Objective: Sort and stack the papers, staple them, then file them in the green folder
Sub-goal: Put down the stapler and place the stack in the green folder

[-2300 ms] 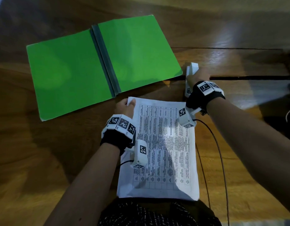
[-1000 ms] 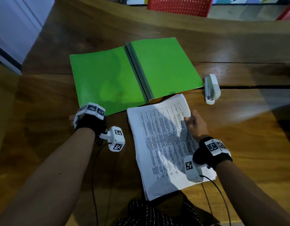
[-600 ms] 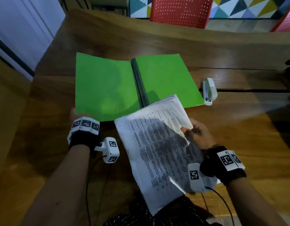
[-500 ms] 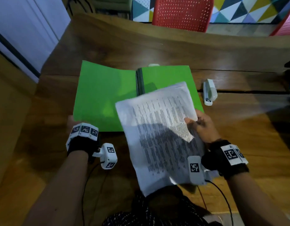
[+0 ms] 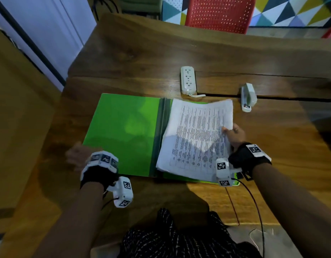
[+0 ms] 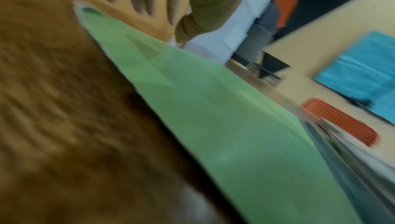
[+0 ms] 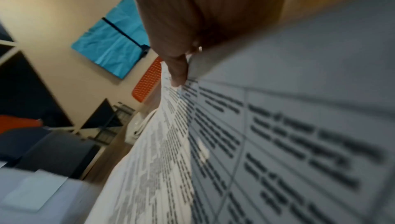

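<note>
Papers now lie on the right leaf of the green folder, no longer lifted above the worktop.
Right hand pinches their 3 o'clock edge, the best hold for a light, floppy stack; left hand rests open at the folder's 8 o'clock corner. Only the right wrist view shows the thumb on top of the sheets.
</note>
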{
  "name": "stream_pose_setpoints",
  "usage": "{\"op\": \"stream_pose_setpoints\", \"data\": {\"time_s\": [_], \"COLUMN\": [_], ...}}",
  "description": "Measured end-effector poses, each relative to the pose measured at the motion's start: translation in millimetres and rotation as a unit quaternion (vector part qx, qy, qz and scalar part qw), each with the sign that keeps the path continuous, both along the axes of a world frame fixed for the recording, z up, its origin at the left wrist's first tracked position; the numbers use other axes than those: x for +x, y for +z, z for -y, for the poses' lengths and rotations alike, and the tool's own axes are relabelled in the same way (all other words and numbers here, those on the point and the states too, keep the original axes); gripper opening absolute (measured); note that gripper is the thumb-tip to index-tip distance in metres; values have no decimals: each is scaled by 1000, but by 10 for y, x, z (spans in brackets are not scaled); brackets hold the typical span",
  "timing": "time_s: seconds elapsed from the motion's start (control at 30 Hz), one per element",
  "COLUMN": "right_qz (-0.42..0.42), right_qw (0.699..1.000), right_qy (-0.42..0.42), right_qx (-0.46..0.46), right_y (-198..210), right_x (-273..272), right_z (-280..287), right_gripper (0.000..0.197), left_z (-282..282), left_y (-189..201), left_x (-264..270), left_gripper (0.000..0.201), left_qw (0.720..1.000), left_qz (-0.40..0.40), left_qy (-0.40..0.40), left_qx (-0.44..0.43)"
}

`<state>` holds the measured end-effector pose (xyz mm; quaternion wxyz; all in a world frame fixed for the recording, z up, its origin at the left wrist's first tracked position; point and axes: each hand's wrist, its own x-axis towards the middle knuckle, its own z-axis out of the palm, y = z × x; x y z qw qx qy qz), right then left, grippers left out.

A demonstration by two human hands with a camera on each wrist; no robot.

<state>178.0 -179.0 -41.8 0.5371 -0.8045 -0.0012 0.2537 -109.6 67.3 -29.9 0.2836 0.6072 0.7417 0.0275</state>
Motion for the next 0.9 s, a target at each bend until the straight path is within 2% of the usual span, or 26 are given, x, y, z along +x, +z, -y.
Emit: {"op": "stream_pose_setpoints", "data": {"time_s": [0.07, 0.13, 0.2, 0.23, 0.3, 0.4, 0.53, 0.6, 0.7, 0.8, 0.9], "right_qz": [-25, -56, -69, -66, -35, 26, 45, 43, 59, 69, 92], "right_qw": [999, 998, 997, 996, 994, 991, 985, 983, 972, 963, 942], "right_qy": [5, 10, 22, 38, 73, 77, 100, 107, 132, 135, 123], "right_qx": [-36, -24, -28, -43, -67, -104, -132, -145, -186, -223, -298], "right_y": [-81, -128, -72, -48, -52, -63, -61, -70, -80, -114, -129], "right_x": [-45, -101, -219, -265, -282, -222, -173, -192, -251, -300, -355], "right_z": [93, 169, 203, 221, 241, 169, 56, 16, -33, -58, -99], "right_gripper": [45, 65, 63, 61, 59, 59, 60, 60, 56, 50, 55], "left_z": [104, 323, 530, 599, 656, 691, 745, 769, 778, 807, 867], "left_y": [-113, -204, -291, -309, -319, -287, -298, -329, -348, -353, -330], "left_x": [218, 457, 644, 725, 860, 1023, 1084, 1087, 1113, 1117, 1094], "left_gripper": [49, 43, 46, 46, 44, 44, 48, 47, 45, 45, 50], "left_qw": [992, 959, 923, 913, 904, 890, 884, 889, 910, 915, 918], "left_qz": [39, 62, 25, 10, -1, 13, 15, 16, 83, 144, 137], "left_qy": [-112, -273, -381, -405, -429, -454, -464, -456, -406, -377, -372], "left_qx": [31, 49, 43, 32, -7, -42, -54, -38, -22, -1, 4]}}
